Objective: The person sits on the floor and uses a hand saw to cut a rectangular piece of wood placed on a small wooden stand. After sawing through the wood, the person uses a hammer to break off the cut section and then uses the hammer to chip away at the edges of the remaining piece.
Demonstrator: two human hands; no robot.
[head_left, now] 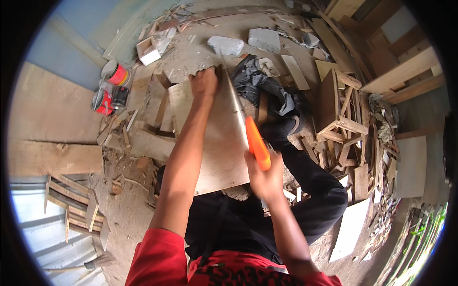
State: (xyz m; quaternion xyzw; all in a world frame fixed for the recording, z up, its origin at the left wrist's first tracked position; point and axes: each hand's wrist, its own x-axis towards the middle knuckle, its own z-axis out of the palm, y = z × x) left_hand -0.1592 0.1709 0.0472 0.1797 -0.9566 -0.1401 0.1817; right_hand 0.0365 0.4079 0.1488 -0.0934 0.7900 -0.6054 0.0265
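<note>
In the head view, the person's left hand (204, 82) lies at the far edge of a pale board (217, 157), its fingers curled over; whether they grip the edge or only press on it I cannot tell. The right hand (267, 177) is wrapped around the orange handle of a saw (258, 148), whose metal blade runs away along the board's right side, its far end near the left hand. The board sits in front of the person, its near edge by the black trousers (315, 198), and the left forearm covers part of it.

Close to the blade's right lies crumpled dark sheeting (248, 78), with the person's foot just nearer (it shares that cramped side with loose offcuts). Farther right a wooden frame (341, 107) stands among scrap wood, and a white panel (350, 231) lies nearer the person. Beyond the board are two pale blocks (225, 45) and a narrow light strip (295, 72). To the left stand red cans (114, 74) beside a blue-grey wall, a small open box (148, 51) and, lower down, a slatted wooden piece (78, 209).
</note>
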